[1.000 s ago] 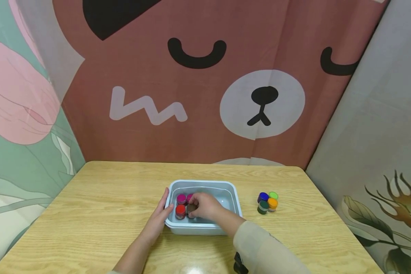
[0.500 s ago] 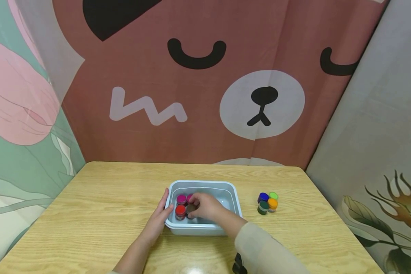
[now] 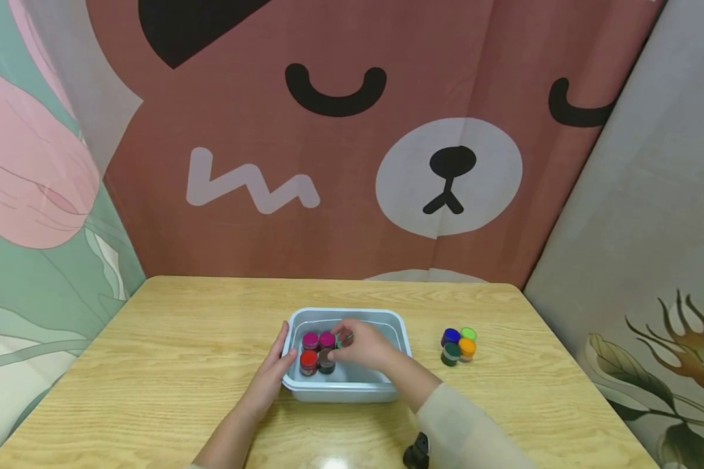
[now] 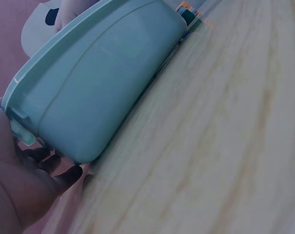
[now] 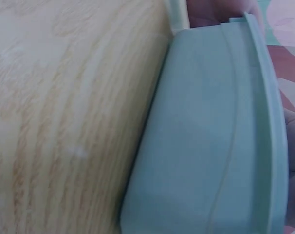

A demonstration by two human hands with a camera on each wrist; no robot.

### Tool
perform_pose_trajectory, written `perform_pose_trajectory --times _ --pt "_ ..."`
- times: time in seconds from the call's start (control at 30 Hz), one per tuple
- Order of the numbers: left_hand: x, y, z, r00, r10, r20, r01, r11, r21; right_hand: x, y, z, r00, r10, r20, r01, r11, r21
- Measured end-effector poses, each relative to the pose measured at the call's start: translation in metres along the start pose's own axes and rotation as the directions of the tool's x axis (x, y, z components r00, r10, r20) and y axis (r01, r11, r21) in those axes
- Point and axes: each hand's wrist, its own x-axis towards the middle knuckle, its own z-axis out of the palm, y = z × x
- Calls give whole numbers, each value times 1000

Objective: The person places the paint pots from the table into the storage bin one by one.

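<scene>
My left hand (image 3: 270, 371) grips the left end of a pale blue plastic tub (image 3: 352, 394), thumb at the rim and fingers against the outer wall. Inside stand small jars: a red-lidded jar (image 3: 308, 362), a dark brown-lidded jar (image 3: 326, 362) and two magenta-lidded jars, the nearer to my hand being this magenta jar (image 3: 326, 340). Over the tub, my right hand (image 3: 366, 345) has thumb and fingers spread apart, the thumb close to the brown jar. A bit of green (image 3: 348, 338) shows between its fingers. Tub walls hide the jars in both wrist views.
Right of the tub, a cluster of jars stands on the wooden table (image 3: 152, 365): a blue jar (image 3: 451, 337), a light green jar (image 3: 468, 335), an orange jar (image 3: 467, 349) and a dark green jar (image 3: 450, 354). A bear-print curtain (image 3: 240, 241) hangs behind.
My right hand has drawn off the brown jar, its fingers parting and moving slightly right and back; the jar stays beside the red one. My left hand keeps its hold on the tub.
</scene>
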Motion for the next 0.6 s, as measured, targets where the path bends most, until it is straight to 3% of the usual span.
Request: perform_pose_trajectory --times 0.17,0.6 --pt "0 -1 0 1000 4 -5 -4 1000 3 -7 -1 -10 1000 -8 -4 9 998 69" --pt "1 -1 0 1000 3 -5 -3 1000 4 -20 2 -31 999 4 -53 3 991 137"
